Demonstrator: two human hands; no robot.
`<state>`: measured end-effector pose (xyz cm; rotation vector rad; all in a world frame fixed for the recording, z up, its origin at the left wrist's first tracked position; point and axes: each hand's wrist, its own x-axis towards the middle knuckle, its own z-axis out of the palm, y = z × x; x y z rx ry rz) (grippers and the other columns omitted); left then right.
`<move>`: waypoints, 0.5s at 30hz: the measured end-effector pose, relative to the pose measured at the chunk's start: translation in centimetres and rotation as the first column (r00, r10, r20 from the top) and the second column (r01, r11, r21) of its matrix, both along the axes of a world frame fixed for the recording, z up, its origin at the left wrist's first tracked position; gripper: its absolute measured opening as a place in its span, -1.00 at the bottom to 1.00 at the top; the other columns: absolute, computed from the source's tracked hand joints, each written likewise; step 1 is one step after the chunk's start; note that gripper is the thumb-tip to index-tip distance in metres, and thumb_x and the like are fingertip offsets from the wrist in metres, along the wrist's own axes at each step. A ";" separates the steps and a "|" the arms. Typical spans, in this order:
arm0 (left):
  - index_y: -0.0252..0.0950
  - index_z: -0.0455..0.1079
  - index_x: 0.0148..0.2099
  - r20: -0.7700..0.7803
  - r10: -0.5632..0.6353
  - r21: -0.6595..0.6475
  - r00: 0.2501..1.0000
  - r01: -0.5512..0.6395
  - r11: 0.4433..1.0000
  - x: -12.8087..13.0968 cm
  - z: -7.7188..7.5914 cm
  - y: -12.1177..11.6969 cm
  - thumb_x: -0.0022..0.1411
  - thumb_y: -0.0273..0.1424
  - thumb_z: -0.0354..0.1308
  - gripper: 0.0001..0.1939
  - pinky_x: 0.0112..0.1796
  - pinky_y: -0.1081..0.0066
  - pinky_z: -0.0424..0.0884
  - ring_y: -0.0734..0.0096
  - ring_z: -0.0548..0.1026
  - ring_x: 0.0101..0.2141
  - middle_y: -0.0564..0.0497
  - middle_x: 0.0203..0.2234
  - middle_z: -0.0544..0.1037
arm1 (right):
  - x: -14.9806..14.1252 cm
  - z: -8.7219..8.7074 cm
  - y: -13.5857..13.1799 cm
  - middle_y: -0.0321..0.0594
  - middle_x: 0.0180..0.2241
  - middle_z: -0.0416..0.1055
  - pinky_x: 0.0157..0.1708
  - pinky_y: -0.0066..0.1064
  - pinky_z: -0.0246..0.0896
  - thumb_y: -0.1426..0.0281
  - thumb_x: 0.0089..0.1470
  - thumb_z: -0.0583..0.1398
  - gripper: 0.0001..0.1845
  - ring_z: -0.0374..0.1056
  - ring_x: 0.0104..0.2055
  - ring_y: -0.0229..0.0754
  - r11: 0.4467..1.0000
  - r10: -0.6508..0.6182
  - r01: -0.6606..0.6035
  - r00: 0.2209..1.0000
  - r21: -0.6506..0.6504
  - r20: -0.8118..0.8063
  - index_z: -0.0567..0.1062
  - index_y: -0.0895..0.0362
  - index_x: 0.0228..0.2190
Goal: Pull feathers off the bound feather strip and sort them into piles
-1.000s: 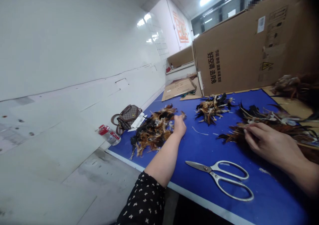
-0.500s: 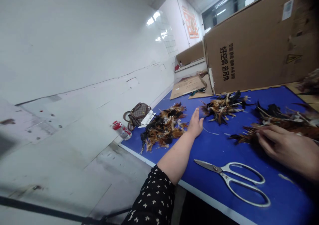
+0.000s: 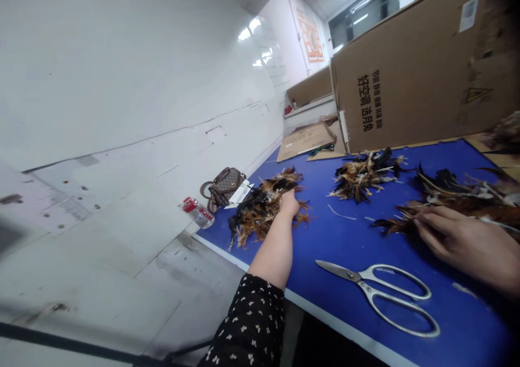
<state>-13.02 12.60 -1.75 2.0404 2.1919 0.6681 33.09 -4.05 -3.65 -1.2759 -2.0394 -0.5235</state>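
My left hand (image 3: 288, 203) lies at the right side of a heap of brown and black feathers (image 3: 254, 221), fingers curled down and closed. What those fingers hold, if anything, is hidden. On the right, my right hand (image 3: 463, 237) has its thumb and fingers pinched together on feathers (image 3: 396, 223) at the edge of a larger feather pile (image 3: 450, 191). Between the two hands, farther back, sits a smaller feather heap (image 3: 363, 175). Large metal scissors (image 3: 361, 277) lie on the blue tabletop (image 3: 325, 237) nearer to me, handles slightly apart.
A patterned handbag (image 3: 227, 187) and a red and silver can (image 3: 199, 213) stand by the wall at the left edge. Flat cardboard (image 3: 306, 141) with dark-handled scissors (image 3: 323, 150) lies at the back. A big cardboard box (image 3: 414, 74) rises behind the table.
My left hand has swung left from beside the small middle heap to the left heap, and its stretched fingers have curled. My right hand has barely moved.
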 end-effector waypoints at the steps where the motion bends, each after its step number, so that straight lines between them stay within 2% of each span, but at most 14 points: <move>1: -0.24 0.52 0.36 0.000 0.002 0.000 1.000 -0.002 1.000 0.2 -0.1 0.0 0.53 -0.12 0.33 -0.51 0.39 -0.21 0.39 -0.06 0.50 0.36 -0.22 0.36 0.54 | 0.0 0.1 0.0 -0.17 0.01 0.73 -0.38 -0.14 0.59 0.09 0.56 0.01 -0.44 0.69 -0.27 0.01 1.000 0.012 -0.012 1.000 0.004 0.002 0.75 0.01 -0.18; 3: -0.26 0.52 0.36 0.004 -0.006 0.020 1.000 0.006 1.000 0.5 -0.2 0.0 0.51 -0.16 0.35 -0.50 0.43 -0.26 0.32 -0.09 0.46 0.39 -0.23 0.37 0.53 | 0.0 0.3 -0.1 -0.15 0.01 0.73 -0.43 -0.17 0.58 0.10 0.56 0.01 -0.44 0.70 -0.27 0.01 1.000 0.030 -0.030 1.000 0.006 0.002 0.74 0.00 -0.21; 5: -0.27 0.59 0.30 0.014 -0.042 0.059 0.999 0.041 0.997 0.8 -0.1 -0.1 0.46 -0.26 0.37 -0.56 0.43 -0.22 0.31 -0.08 0.48 0.37 -0.24 0.32 0.58 | -0.1 0.5 -0.2 -0.14 0.00 0.74 -0.46 -0.19 0.57 0.11 0.56 0.00 -0.43 0.72 -0.25 0.01 0.999 0.045 -0.045 0.999 0.001 0.008 0.74 0.00 -0.22; 8: -0.22 0.72 0.14 0.042 -0.132 0.135 0.990 0.125 0.983 1.3 0.2 -0.5 0.42 -0.42 0.29 -0.69 0.36 0.06 0.44 0.07 0.62 0.20 -0.17 0.12 0.72 | -0.2 0.8 -0.4 -0.13 0.00 0.75 -0.46 -0.20 0.58 0.10 0.56 -0.01 -0.43 0.72 -0.23 0.03 0.998 0.053 -0.053 0.999 -0.016 0.010 0.74 -0.02 -0.22; 10: -0.18 0.74 0.13 0.058 -0.162 0.199 0.985 0.148 0.969 1.5 0.5 -0.8 0.49 -0.41 0.17 -0.66 0.27 0.20 0.50 0.16 0.65 0.10 -0.13 0.04 0.76 | -0.2 0.9 -0.5 -0.12 -0.02 0.75 -0.41 -0.18 0.62 0.08 0.56 -0.01 -0.44 0.73 -0.21 0.04 0.998 0.058 -0.058 0.998 -0.036 0.009 0.73 -0.03 -0.22; 13: -0.20 0.71 0.18 0.055 -0.119 0.277 0.991 0.100 0.956 1.4 1.0 -1.1 0.59 -0.34 0.01 -0.57 0.27 0.16 0.47 0.12 0.62 0.10 -0.18 0.06 0.74 | -0.2 0.9 -0.4 -0.12 -0.01 0.74 -0.27 -0.13 0.67 0.08 0.55 -0.02 -0.44 0.73 -0.19 0.06 0.997 0.060 -0.060 0.998 -0.053 0.000 0.71 -0.03 -0.22; 15: -0.23 0.70 0.19 0.038 -0.078 0.284 0.996 0.064 0.957 1.2 1.1 -1.2 0.57 -0.36 0.04 -0.59 0.31 0.10 0.41 0.05 0.57 0.16 -0.24 0.10 0.72 | -0.1 0.8 -0.4 -0.12 0.02 0.74 -0.23 -0.11 0.68 0.08 0.55 -0.02 -0.44 0.73 -0.18 0.07 0.997 0.053 -0.054 0.999 -0.060 -0.008 0.71 -0.04 -0.22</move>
